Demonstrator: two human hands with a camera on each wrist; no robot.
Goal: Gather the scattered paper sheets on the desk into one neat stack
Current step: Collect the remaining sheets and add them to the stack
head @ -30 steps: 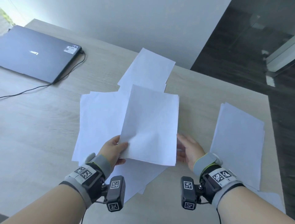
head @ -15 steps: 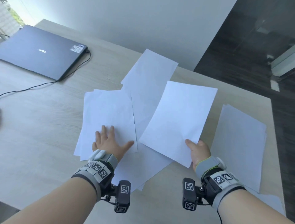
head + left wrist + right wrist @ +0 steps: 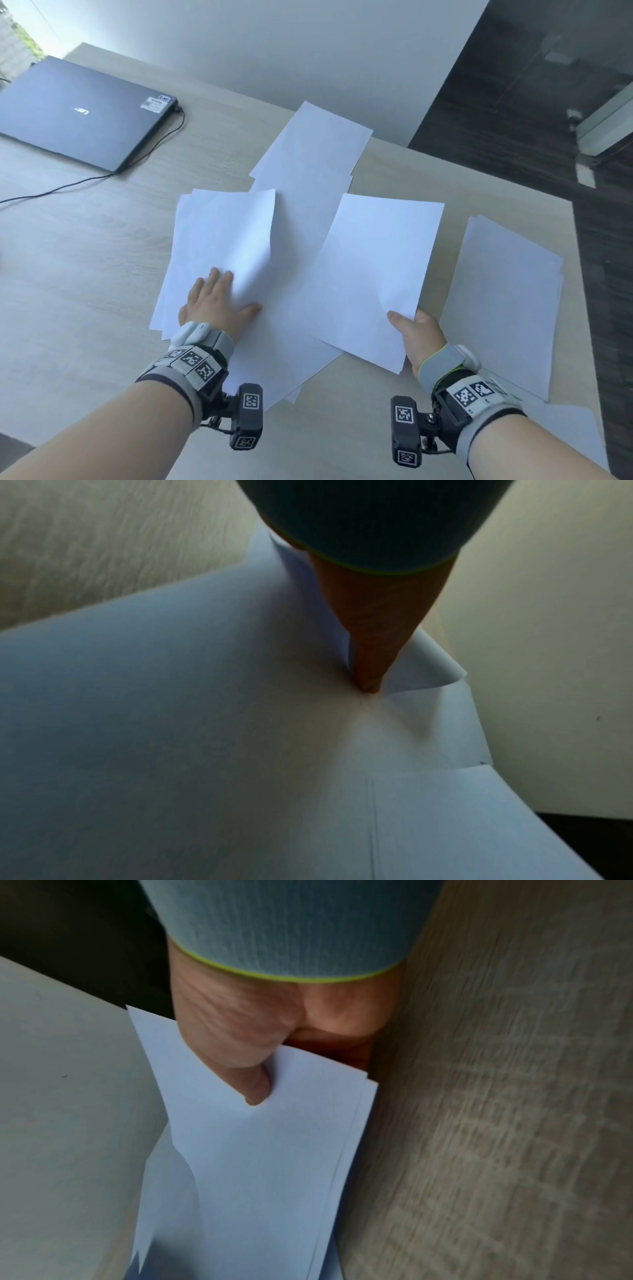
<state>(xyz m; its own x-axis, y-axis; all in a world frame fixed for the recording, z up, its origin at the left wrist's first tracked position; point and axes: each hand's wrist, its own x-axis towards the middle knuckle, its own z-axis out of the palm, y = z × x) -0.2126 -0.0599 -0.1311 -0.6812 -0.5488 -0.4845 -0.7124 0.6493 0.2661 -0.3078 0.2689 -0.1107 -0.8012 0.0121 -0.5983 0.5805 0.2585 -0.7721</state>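
Observation:
White paper sheets lie scattered over the wooden desk (image 3: 85, 274). My left hand (image 3: 219, 301) rests on the left pile (image 3: 205, 233). Its thumb (image 3: 369, 642) presses into the top sheet (image 3: 171, 723), whose right edge curls up over the fingers. My right hand (image 3: 414, 329) pinches the near right corner of a few stacked sheets (image 3: 376, 267), thumb (image 3: 240, 1053) on top, and holds these sheets (image 3: 267, 1164) just above the desk. More sheets (image 3: 311, 147) lie further back, partly under both piles. A separate stack (image 3: 507, 298) lies at the right.
A closed dark laptop (image 3: 78, 113) sits at the far left with a black cable (image 3: 147, 154) running from it across the desk. The desk's right edge (image 3: 579, 308) is close to the right stack, with dark floor beyond. A white wall stands behind.
My left hand let go of the sheets it held, and my right hand carried them right. The left hand dropped onto the left pile, and the top sheet's right edge now lifts.

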